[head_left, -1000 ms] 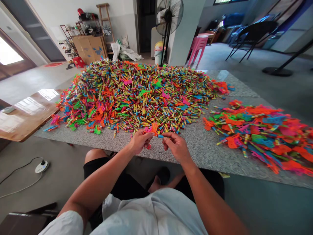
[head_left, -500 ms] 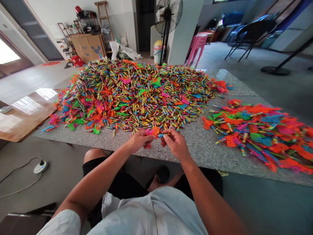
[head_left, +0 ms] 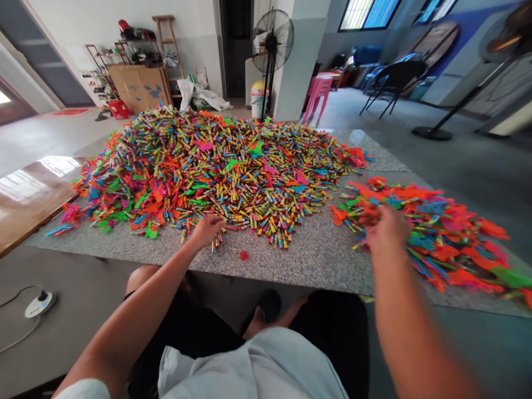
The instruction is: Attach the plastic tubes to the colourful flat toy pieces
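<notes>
My left hand [head_left: 208, 230] hovers at the front edge of a big pile of small candy-coloured tubes [head_left: 249, 194] in yellow, red and blue. Its fingers are loosely bent and apart, with tubes close to the fingertips. Far to the right, my right hand [head_left: 386, 228] is over the left part of a second heap, made of toy plastic guns [head_left: 444, 221] in orange, pink, blue and green with tubes in them. Motion smears its fingers, so whether they hold anything is unclear. A small red plastic piece [head_left: 244, 255] lies on the stone tabletop [head_left: 303, 263] between my hands.
More plastic guns [head_left: 153, 199] lie mixed into the left side of the big pile. A wooden table [head_left: 37, 188] adjoins at the left. Behind the pile stand a fan [head_left: 272, 44] and pink stools [head_left: 318, 95]. A power strip [head_left: 40, 305] is on the floor.
My hands were together over the table edge, holding an orange gun and a blue tube. Now my right hand has swung right to the second heap, and my left has moved left to the tubes.
</notes>
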### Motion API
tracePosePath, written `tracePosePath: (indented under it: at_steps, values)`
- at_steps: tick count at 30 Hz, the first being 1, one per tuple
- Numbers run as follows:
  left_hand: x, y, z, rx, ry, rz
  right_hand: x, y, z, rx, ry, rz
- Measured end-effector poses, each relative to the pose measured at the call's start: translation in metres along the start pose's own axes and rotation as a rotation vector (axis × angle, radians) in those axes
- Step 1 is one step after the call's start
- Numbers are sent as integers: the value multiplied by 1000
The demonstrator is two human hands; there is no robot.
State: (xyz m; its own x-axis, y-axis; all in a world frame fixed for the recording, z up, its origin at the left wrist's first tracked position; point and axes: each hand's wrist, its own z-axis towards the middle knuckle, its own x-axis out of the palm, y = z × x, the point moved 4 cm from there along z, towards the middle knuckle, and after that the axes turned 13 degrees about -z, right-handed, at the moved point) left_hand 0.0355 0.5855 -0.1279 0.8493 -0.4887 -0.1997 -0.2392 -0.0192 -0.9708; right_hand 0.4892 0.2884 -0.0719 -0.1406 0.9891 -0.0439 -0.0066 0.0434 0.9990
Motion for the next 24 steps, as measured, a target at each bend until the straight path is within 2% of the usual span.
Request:
tracePosePath:
  at_steps: [2,4,6,7,9,10,12,14,17,20,24]
  values:
    - [-12,0,16,19,-85,34,-1,0,18,18,32,40]
    - [-18,-5,32,34,-146,88,11,-8,10,46,64,-44]
    - [-19,-16,47,79,-188,187,34,-22,-17,54,151,-191]
    - [-18,-24,54,114,-215,249,50,-29,-36,17,266,-331]
    - [-16,-43,67,194,-290,381,83,-41,-78,-161,528,-650]
    - [-15,-53,73,233,-329,448,97,-44,-96,-283,582,-785]
    - [-13,-74,84,292,-380,579,116,-47,-124,-453,581,-997]
    - [-11,-90,94,317,-372,704,128,-45,-138,-503,523,-1144]
    - [-9,-103,107,308,-315,871,138,-41,-142,-446,497,-1229]
    - [-13,-104,118,284,-278,981,143,-41,-138,-367,557,-1195]
    - [-24,-102,122,277,-223,1008,140,-44,-136,-325,647,-1117]
